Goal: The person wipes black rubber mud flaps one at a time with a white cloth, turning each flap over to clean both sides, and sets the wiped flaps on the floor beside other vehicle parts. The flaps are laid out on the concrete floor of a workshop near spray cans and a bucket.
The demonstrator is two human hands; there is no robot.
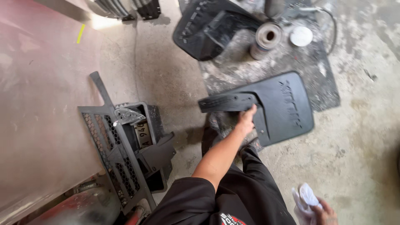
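Note:
My left hand point(246, 120) grips the inner edge of a black plastic mud flap point(279, 109) that rests on the concrete floor, partly on a dirty dark mat point(310, 71). A ribbed black flange of the flap sticks out to the left of my fingers. My right hand point(323, 212) is low at the bottom right, closed around a crumpled white cloth point(305, 199). My black trouser leg lies between the two hands.
A second black mud flap point(208, 27) lies at the top beside a tape roll point(266, 38) and a white round lid point(301, 36). A black bumper grille piece point(121, 146) sits at left against a pale red car body panel point(37, 104).

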